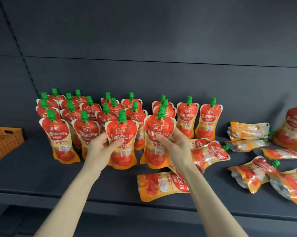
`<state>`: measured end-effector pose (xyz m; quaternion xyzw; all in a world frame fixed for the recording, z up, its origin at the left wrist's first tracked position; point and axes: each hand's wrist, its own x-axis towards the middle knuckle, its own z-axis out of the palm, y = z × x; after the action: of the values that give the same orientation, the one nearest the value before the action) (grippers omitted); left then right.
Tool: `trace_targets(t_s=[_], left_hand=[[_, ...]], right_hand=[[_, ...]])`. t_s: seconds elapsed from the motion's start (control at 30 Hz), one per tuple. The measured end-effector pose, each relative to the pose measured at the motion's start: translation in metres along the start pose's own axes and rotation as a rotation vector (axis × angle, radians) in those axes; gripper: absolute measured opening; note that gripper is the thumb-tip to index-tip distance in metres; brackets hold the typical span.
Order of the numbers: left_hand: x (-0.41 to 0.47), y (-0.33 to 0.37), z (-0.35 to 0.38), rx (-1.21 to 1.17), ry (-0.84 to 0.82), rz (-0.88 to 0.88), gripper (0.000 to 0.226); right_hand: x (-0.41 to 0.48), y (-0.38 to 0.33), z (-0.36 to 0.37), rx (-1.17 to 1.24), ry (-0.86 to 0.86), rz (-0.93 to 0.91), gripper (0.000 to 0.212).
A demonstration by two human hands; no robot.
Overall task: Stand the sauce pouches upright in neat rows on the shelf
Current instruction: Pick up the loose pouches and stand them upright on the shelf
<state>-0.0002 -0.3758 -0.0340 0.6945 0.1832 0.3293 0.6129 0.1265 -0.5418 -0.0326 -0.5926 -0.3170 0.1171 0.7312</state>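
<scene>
We have a pouch in each hand. Our left hand [101,146] is clamped on the left pouch [122,147] at its narrow waist, thumb across the front and fingers behind. Our right hand [176,144] pinches the right pouch [158,132] the same way. We judge the waist grip is chosen because it keeps the green caps up and the flat bases free to settle.

Both pouches are upright at the front of the shelf [41,177], side by side and just in front of the standing pouches [86,115], so they extend the front row to the right (whether their bases touch the shelf, we cannot tell). To the right and near the front edge, the lying pouches [246,173] wait flat, within easy reach. An orange basket [4,141] sits at the far left.
</scene>
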Motion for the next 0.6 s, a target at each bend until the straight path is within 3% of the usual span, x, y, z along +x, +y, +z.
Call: trace_targets(t_s=[0.27,0.43,0.6], left_hand=[[0.011,-0.028,-0.026,0.017,-0.129,-0.01,0.03],[0.01,-0.04,-0.029,0.091,-0.238,-0.001,0.046],[0.002,-0.053,-0.032,0.141,-0.22,0.043,0.049]], right_hand=[[-0.007,0.031,0.033,-0.039,0.048,0.066,0.027],[-0.01,0.042,0.031,-0.238,-0.002,0.057,0.047],[-0.009,0.049,0.027,-0.353,0.037,0.041,0.044]])
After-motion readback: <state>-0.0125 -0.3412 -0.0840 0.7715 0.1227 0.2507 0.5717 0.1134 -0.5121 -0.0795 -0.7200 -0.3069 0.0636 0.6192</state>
